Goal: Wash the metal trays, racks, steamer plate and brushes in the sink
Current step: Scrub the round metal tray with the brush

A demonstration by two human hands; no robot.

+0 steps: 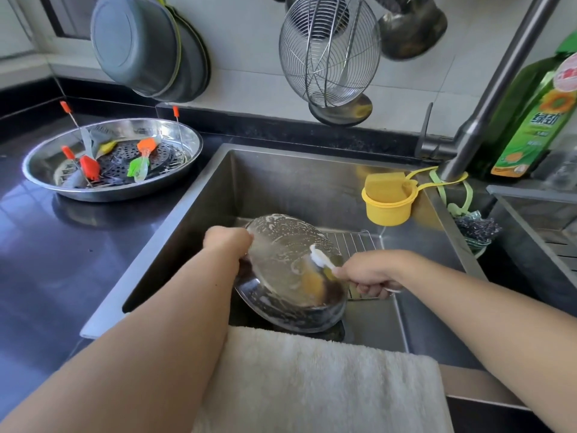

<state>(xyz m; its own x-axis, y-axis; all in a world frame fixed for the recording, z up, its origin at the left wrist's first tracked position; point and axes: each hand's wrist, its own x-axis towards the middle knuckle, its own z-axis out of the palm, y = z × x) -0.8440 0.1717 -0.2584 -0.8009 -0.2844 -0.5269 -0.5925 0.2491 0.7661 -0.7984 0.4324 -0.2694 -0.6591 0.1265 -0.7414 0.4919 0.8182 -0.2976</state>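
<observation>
My left hand (227, 242) grips the upper left rim of a round metal tray (281, 276), tilted up on edge in the sink (281, 182) and streaked with soap foam. My right hand (368, 271) holds a washing brush (321, 260) with a white head, pressed against the tray's inner face; it is blurred. A wire rack (359, 242) lies on the sink floor behind the tray. On the counter at left sits a large round metal tray (40, 170) holding a perforated steamer plate (125, 160) and several silicone brushes (90, 167) in red, orange, green and yellow.
A white towel (312, 379) drapes over the sink's front edge. A yellow cup (388, 201) with a sponge hangs by the faucet (487, 98). A green detergent bottle (530, 120) stands at right. Pans (140, 45) and a wire strainer (327, 48) hang on the wall above.
</observation>
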